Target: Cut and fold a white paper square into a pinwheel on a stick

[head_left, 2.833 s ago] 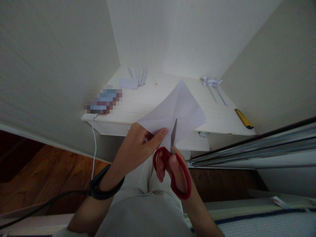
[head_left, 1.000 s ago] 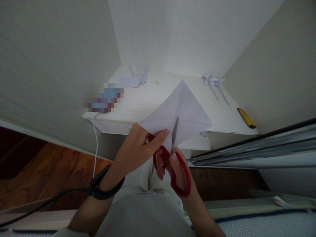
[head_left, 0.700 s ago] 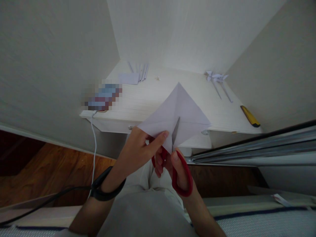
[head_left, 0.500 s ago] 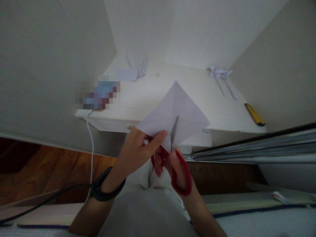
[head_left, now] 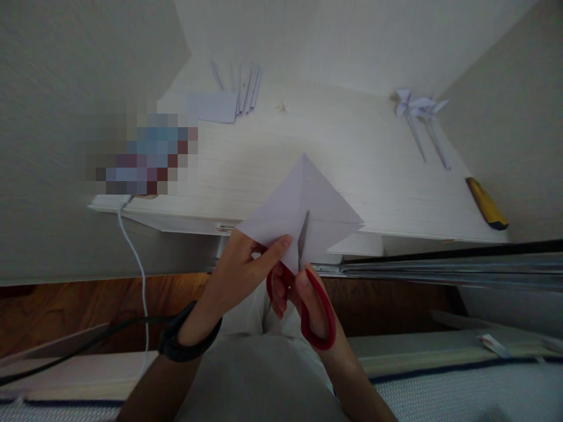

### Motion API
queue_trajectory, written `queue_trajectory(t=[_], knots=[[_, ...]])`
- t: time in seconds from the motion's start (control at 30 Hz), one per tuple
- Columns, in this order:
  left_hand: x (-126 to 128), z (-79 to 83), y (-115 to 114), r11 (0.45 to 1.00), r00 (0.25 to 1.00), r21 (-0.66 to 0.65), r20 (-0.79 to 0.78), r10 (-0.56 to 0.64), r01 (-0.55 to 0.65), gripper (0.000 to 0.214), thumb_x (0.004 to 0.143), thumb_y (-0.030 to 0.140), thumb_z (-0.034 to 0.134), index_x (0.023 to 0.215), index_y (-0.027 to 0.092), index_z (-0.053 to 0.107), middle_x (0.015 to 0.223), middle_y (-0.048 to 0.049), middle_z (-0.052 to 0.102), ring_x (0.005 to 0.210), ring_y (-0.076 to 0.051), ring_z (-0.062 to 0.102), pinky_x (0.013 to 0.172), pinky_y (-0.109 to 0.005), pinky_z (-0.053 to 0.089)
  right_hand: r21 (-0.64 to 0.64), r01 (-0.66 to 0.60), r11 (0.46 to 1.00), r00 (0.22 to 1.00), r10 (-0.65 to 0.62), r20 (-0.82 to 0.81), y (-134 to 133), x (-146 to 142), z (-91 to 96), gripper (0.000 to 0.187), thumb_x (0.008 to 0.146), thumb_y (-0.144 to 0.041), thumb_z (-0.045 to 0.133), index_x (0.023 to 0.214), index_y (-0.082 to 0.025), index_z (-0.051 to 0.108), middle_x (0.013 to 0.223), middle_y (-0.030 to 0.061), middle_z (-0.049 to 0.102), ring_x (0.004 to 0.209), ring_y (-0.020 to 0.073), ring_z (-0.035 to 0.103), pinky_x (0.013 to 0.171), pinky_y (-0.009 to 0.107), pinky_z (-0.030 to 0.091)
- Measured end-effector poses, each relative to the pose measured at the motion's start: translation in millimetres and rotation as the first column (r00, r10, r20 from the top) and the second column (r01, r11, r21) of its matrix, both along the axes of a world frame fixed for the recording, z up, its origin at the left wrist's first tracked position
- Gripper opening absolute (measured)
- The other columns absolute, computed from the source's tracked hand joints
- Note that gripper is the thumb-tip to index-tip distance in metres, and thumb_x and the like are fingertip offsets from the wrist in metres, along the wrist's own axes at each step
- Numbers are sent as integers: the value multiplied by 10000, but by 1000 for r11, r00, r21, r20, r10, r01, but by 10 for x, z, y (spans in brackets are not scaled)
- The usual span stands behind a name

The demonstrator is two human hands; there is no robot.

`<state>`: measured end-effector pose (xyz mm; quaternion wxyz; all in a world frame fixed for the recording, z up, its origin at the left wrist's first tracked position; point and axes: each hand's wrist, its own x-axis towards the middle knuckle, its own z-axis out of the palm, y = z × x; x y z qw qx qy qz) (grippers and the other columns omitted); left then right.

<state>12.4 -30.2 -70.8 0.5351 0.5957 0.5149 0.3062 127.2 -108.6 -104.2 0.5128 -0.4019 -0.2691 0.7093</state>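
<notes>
A creased square of white paper (head_left: 325, 205) is held up at the front edge of the desk, one corner pointing away from me. My left hand (head_left: 253, 266) pinches its left side, thumb on top and fingers underneath. In my right hand (head_left: 303, 299) is a pair of scissors (head_left: 323, 316) with red handles, my thumb through one loop and fingers in the other. The scissors' blade lies along a slit that runs from the near corner towards the paper's middle. The lower blade is hidden beneath the paper.
On the white desk (head_left: 264, 170) lie rolled paper sticks (head_left: 249, 94) beside a stack of paper (head_left: 214, 107). Two paper pinwheels (head_left: 417, 108) rest at the back right, with a yellow-and-black tool (head_left: 486, 203) nearer. A blurred-out device (head_left: 149, 155) with a white cable (head_left: 141, 264) stands left.
The view has shifted, so the desk things appear farther apart and larger. Both hands keep their grip, and the scissors are at much the same place in the slit.
</notes>
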Motion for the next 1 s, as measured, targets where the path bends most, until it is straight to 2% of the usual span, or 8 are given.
queue_trajectory(t=[0.23, 0.37, 0.5, 0.6, 1.0], knots=[[-47, -173, -25, 992, 998, -127, 57, 34, -27, 188, 821, 355, 626, 791, 169, 628, 565, 40, 558, 456, -93, 483, 411, -190, 408, -73, -21, 997, 1000, 19, -25, -37, -23, -62, 382, 904, -590, 507, 943, -210, 503, 673, -30, 434, 536, 126, 408, 524, 283, 377], [-56, -171, -89, 982, 994, -173, 62, 91, -79, 193, 812, 361, 645, 842, 170, 646, 626, 21, 605, 510, -105, 529, 434, -190, 430, -111, -21, 994, 999, 17, -32, -62, -52, -35, 454, 858, -646, 529, 982, -210, 515, 654, -27, 423, 511, 140, 387, 508, 304, 354], [-57, -119, -142, 977, 995, -189, 21, 102, -96, 189, 810, 358, 633, 782, 171, 642, 580, 14, 596, 475, -111, 520, 408, -198, 414, -110, -13, 994, 999, 8, -40, -106, -72, -27, 432, 858, -629, 542, 986, -217, 532, 645, -18, 433, 510, 153, 396, 504, 316, 358], [-48, -75, -153, 980, 996, -177, -6, 89, -89, 183, 810, 350, 614, 733, 185, 632, 522, 22, 556, 441, -117, 495, 396, -212, 408, -89, 1, 996, 999, -6, -51, -131, -76, -34, 423, 859, -613, 554, 991, -212, 530, 635, -22, 439, 493, 143, 396, 487, 308, 358], [-44, -34, -157, 992, 996, -93, -52, 78, -82, 200, 783, 333, 627, 652, 182, 622, 607, -6, 619, 535, -129, 558, 443, -206, 452, -60, 1, 998, 998, -4, -56, -160, -95, -17, 420, 884, -621, 517, 973, -210, 508, 635, -27, 451, 465, 121, 397, 432, 281, 350]])
